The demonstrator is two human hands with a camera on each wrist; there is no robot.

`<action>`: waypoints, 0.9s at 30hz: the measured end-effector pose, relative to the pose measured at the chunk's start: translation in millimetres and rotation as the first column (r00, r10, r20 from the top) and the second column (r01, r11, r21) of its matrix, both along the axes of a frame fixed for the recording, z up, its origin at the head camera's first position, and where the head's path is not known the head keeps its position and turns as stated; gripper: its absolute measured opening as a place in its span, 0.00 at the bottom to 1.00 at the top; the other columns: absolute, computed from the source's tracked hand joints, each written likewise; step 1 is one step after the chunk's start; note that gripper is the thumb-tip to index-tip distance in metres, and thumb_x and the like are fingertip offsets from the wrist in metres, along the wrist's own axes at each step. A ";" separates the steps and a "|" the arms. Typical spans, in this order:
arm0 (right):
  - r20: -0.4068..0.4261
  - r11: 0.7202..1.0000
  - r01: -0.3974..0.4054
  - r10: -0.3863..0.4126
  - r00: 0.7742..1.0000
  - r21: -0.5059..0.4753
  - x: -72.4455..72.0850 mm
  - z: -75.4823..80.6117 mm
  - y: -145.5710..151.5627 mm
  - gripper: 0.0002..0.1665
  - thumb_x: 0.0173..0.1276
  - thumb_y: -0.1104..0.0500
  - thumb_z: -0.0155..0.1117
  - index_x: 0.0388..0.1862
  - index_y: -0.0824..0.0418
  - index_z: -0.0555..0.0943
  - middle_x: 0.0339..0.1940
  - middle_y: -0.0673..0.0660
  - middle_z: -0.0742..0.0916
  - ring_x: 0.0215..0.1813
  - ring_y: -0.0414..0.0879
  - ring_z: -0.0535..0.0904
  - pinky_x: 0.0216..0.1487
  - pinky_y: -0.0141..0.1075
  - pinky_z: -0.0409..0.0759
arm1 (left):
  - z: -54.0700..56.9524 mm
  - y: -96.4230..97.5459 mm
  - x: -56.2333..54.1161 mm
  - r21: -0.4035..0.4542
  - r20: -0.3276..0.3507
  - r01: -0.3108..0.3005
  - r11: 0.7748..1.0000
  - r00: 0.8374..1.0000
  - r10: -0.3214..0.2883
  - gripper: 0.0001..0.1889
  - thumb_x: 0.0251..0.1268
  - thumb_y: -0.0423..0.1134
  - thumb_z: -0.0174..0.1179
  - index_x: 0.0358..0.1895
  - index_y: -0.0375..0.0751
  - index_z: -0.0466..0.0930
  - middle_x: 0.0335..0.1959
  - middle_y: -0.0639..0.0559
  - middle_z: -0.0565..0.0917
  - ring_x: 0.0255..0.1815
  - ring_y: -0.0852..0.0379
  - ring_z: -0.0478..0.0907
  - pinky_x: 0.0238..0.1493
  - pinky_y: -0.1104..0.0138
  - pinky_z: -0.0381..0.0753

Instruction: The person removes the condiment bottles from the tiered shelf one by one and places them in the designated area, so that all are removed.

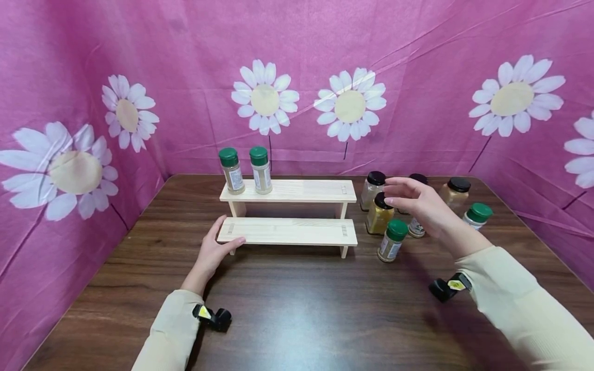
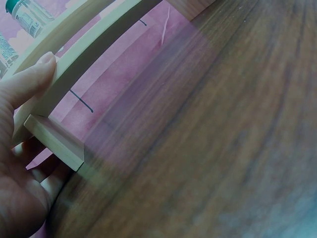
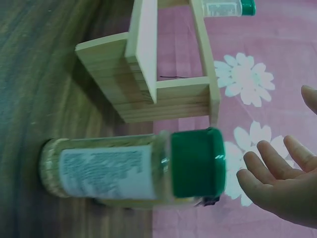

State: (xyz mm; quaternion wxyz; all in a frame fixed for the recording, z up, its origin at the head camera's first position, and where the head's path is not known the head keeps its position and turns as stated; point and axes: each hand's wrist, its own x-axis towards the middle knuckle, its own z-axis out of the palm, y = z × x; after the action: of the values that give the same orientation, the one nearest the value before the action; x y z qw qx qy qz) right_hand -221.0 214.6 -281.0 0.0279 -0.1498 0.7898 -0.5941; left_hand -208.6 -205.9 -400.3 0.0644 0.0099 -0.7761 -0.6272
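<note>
A two-tier wooden shelf (image 1: 287, 230) stands on the table. My left hand (image 1: 211, 253) grips its left end; in the left wrist view the thumb (image 2: 37, 79) lies on the lower board and the fingers go behind the leg. My right hand (image 1: 422, 208) hovers with fingers extended over the spice jars at the right, holding nothing. Nearest to it are a black-lidded jar of yellow spice (image 1: 379, 219) and a green-capped shaker (image 1: 392, 241), whose label shows in the right wrist view. Two green-capped shakers, one left (image 1: 232, 172) and one right (image 1: 261, 171), stand on the upper board.
More jars stand at the right: a black-lidded clear jar (image 1: 372, 191), a black-lidded tan jar (image 1: 455, 195) and a green-capped shaker (image 1: 478, 215), partly behind my right arm. A pink cloth with daisies (image 1: 306, 46) hangs around the brown wooden table (image 1: 297, 319).
</note>
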 end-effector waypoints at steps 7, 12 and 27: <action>0.035 0.999 0.024 -0.025 0.999 0.034 -11.7 18.5 -19.4 0.30 0.59 0.56 0.59 0.58 0.61 0.63 0.53 0.59 0.73 0.49 0.42 0.70 0.52 0.43 0.62 | 0.2 -1.2 -0.4 -0.014 0.004 -0.008 1.000 1.000 0.008 0.43 0.45 0.34 0.66 0.65 0.39 0.51 0.60 0.39 0.60 0.57 0.51 0.56 0.58 0.62 0.51; 0.035 1.000 0.003 -0.004 0.999 0.028 -19.8 30.8 -34.5 0.31 0.59 0.57 0.59 0.59 0.64 0.62 0.54 0.65 0.71 0.51 0.50 0.68 0.55 0.45 0.61 | 1.1 -0.6 0.1 -0.012 0.027 -0.009 1.000 1.000 0.009 0.43 0.44 0.35 0.66 0.65 0.40 0.51 0.61 0.40 0.59 0.58 0.51 0.54 0.58 0.62 0.50; 0.050 0.998 -0.060 0.059 0.997 0.012 -37.5 41.5 -76.3 0.29 0.58 0.61 0.59 0.58 0.64 0.64 0.51 0.64 0.74 0.51 0.51 0.70 0.54 0.46 0.62 | -1.2 0.3 1.1 -0.013 0.008 -0.009 1.000 1.000 0.009 0.42 0.44 0.35 0.66 0.64 0.40 0.52 0.59 0.40 0.61 0.57 0.51 0.56 0.58 0.61 0.51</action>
State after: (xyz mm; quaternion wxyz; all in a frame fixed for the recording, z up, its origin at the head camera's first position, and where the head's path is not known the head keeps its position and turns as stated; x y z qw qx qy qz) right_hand -258.5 138.3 -239.5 0.0660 -0.1583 0.7880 -0.5913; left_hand -207.5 -205.5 -401.5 0.0640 0.0155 -0.7803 -0.6220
